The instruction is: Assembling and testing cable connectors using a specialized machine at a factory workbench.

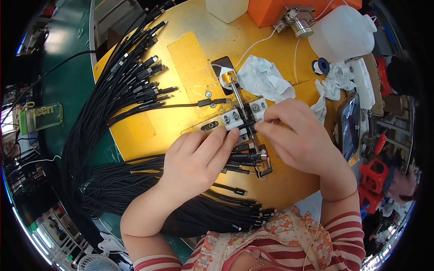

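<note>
Black piece (246, 126), probably cable plug: beside white block (232, 118), inward from surface's (296, 180) near edge. Likely light, hard-bodied, lead flexible; grasp plug sides. Left hand (192, 160), right hand (300, 137): fingers narrowed, grip unclear.

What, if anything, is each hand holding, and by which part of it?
It cannot be told for sure: the left hand and right hand have their fingertips close to a small black piece by the white block, but the fingers hide any hold.
</note>
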Tool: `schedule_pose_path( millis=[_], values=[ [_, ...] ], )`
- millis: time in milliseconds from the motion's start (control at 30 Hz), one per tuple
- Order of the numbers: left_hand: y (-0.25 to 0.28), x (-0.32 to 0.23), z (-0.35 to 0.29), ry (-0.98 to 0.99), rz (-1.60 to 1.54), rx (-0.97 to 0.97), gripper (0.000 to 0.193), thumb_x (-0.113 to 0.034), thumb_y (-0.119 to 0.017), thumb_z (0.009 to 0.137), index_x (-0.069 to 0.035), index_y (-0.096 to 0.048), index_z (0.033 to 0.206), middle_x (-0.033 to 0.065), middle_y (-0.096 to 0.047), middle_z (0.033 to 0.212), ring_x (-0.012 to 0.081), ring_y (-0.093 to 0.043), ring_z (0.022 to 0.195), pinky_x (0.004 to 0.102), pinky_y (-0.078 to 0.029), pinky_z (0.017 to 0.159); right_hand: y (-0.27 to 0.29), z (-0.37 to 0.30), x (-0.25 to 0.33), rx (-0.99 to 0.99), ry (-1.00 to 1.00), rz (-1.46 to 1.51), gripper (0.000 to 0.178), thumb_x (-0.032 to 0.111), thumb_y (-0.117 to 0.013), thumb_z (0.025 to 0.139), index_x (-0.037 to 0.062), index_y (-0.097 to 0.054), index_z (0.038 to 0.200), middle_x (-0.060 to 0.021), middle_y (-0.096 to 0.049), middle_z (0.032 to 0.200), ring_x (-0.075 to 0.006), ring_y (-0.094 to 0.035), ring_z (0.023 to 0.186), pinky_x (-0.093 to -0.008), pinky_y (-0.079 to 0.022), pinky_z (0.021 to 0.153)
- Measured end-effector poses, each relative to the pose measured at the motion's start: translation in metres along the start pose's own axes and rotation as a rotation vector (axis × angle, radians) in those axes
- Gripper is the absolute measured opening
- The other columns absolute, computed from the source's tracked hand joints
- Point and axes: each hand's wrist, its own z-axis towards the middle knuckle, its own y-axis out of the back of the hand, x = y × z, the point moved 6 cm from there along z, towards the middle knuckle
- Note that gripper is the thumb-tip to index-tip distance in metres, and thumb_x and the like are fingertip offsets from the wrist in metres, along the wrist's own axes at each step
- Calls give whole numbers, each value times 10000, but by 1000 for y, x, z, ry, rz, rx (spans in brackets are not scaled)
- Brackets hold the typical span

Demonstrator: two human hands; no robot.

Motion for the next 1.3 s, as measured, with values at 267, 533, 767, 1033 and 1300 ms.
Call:
schedule_pose_path(
  millis=[267,533,767,1033,1300],
  values=[
    [2,0,1,-57,54,-15,401,-115,-626,756,-33,-677,1145,44,-618,1031,156,-549,782,253,-453,653,-5,-3,12,-65,176,112,206,81,-661,699,45,-642,901,-52,-584,876,-219,-580,788,-333,-458,660],
    [4,2,-2,-49,27,-20,427,-59,-628,730,44,-648,1144,90,-632,1030,176,-574,776,275,-476,667,11,-1,10,-82,204,90,249,54,-689,638,18,-657,882,-62,-621,875,-236,-608,746,-337,-479,636],
    [40,-7,4,-57,-116,72,408,-54,-617,729,64,-638,1119,92,-616,949,187,-584,763,289,-488,665,16,-4,11,-144,173,319,232,7,-696,676,17,-666,905,-74,-624,868,-244,-607,738,-346,-480,629],
    [23,-25,-10,-66,-291,345,362,-69,-612,728,76,-617,1060,67,-537,800,178,-574,732,270,-480,600,0,-11,34,45,297,486,252,36,-701,689,-4,-639,931,-94,-589,884,-265,-582,722,-354,-473,628],
    [11,-21,-11,5,-346,355,336,-67,-601,743,57,-603,1055,76,-547,791,201,-599,656,297,-489,550,-3,-16,36,-7,325,407,297,95,-673,694,-15,-628,965,-104,-595,907,-275,-590,769,-355,-484,658]
  ],
)
